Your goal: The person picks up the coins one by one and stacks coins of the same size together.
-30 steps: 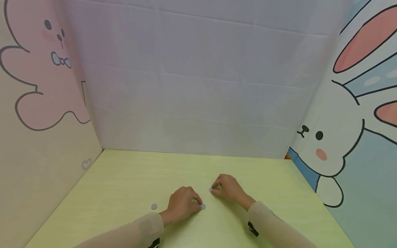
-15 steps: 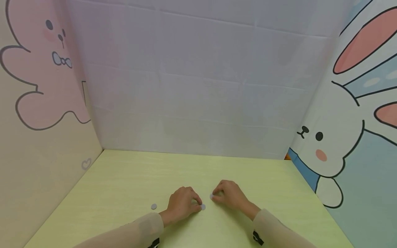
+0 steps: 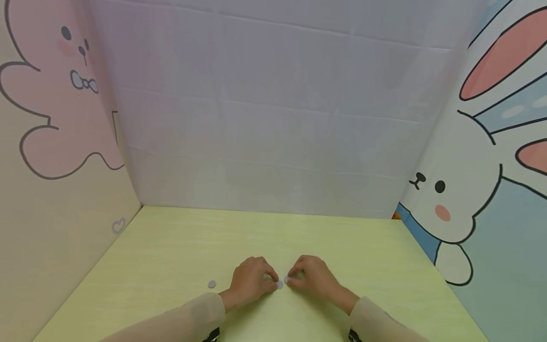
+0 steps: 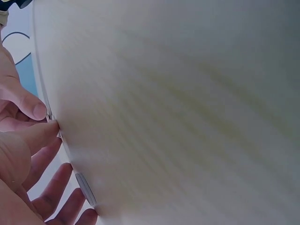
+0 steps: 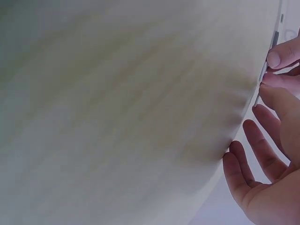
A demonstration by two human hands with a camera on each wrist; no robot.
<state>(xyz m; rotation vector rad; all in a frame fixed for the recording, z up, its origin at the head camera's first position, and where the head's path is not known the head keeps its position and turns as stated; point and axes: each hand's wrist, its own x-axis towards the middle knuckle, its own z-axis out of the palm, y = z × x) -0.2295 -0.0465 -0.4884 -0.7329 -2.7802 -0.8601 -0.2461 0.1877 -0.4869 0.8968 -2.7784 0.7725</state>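
Observation:
Three small, flat grey discs are in the head view. My left hand pinches one disc at its edge, low at the table. Just to its right, my right hand holds a second disc between thumb and forefinger. The two held discs are close together, nearly side by side; whether they touch cannot be told. A third disc lies on the table to the left of my left hand. In the left wrist view this disc appears edge-on beyond the fingers.
The pale yellow-green table is bounded by a whitish back sheet. A pink cartoon animal decorates the left wall; a white rabbit is on the right wall.
My right hand has come toward me and a little left with its disc, closing the gap to the left hand's disc. The left hand and the third disc have stayed in place.

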